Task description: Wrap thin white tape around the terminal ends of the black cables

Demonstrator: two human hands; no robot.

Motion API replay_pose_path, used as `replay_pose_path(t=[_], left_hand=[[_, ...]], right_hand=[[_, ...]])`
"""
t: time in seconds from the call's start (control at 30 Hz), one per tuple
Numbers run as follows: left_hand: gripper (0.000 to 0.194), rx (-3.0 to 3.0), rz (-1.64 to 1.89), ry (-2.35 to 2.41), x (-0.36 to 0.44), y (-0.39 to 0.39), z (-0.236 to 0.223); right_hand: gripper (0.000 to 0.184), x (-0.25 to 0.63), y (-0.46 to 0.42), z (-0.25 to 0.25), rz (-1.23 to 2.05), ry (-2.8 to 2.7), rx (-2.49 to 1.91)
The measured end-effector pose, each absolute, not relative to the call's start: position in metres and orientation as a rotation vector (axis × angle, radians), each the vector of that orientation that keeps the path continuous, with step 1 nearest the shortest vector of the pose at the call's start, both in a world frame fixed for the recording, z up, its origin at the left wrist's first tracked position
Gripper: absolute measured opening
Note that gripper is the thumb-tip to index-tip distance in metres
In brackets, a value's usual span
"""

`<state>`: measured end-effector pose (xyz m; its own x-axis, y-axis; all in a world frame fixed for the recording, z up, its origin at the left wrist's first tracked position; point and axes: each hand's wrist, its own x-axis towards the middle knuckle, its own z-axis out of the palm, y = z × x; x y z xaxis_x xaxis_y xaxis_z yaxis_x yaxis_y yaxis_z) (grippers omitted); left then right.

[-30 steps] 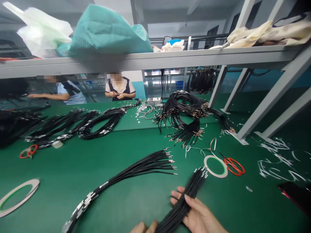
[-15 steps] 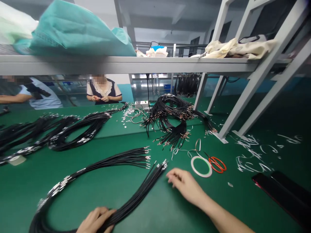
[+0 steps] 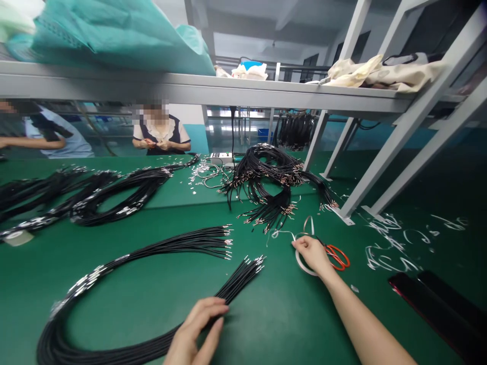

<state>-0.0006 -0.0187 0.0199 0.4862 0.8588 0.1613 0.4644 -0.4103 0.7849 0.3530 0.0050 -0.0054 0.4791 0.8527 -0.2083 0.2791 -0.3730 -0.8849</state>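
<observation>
A thick bundle of black cables (image 3: 125,350) curves in a loop on the green bench, with bare metal tips at both ends. My left hand (image 3: 201,322) is loosely closed round the bundle, a short way behind its nearer end. To the right, my right hand (image 3: 314,253) pinches the end of a thin white tape strip (image 3: 283,233). The roll of tape (image 3: 303,265) lies under that hand, partly hidden by it. Orange-handled scissors (image 3: 338,257) rest just right of the roll, their blades mostly hidden.
A heap of black cables (image 3: 266,167) lies ahead, and more bundles (image 3: 125,197) are at the left. White scraps (image 3: 388,248) litter the right, near a dark flat object (image 3: 429,309). Shelf posts (image 3: 375,167) stand on the bench. Two people (image 3: 162,132) sit opposite.
My left hand has moved right and forward along the cable bundle towards its end. My right hand has moved right, from beside the cable tips to the tape, and now pinches its strip.
</observation>
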Motion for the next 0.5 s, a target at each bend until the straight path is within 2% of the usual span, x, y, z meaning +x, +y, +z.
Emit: replay_pose_path(t=[0.1, 0.27, 0.33, 0.4, 0.5], left_hand=[[0.019, 1.96, 0.656, 0.94, 0.039, -0.026, 0.036], [0.033, 1.78, 0.777, 0.84, 0.091, -0.028, 0.049], [0.026, 1.743, 0.826, 0.813, 0.102, -0.026, 0.049], [0.014, 1.733, 0.824, 0.813, 0.105, -0.024, 0.048], [0.014, 1.711, 0.771, 0.892, 0.1, -0.024, 0.046]], right_hand=[[0.033, 0.337, -0.009, 0.014, 1.126, -0.926, -1.678], [0.035, 0.29, -0.047, 0.044, 1.473, -0.881, -1.38], [0.031, 0.273, -0.057, 0.048, 1.597, -0.774, -1.22], [0.028, 0.262, -0.063, 0.049, 1.615, -0.702, -1.12], [0.027, 0.258, -0.067, 0.049, 1.458, -0.796, -1.197]])
